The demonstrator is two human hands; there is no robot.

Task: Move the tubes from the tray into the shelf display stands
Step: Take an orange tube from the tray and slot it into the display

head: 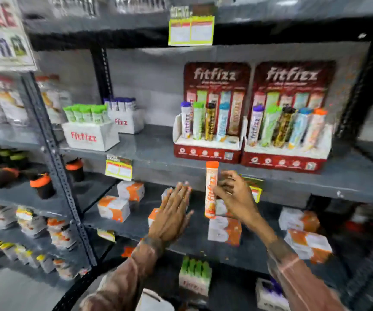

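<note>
My right hand grips an orange-capped tube, held upright just below the front edge of the middle shelf. My left hand is flat and empty beside it, fingers spread. Two red display stands sit on that shelf. The left stand holds several tubes and its rightmost slot shows no tube. The right stand holds several tubes, one orange-capped. A white tray of green-capped tubes and another of purple-capped tubes stand at the shelf's left.
Orange and white boxes lie scattered on the lower shelf behind my hands. A box of green tubes sits on the shelf below. Black bottles with orange lids and pouches fill the left rack. Price tags hang on shelf edges.
</note>
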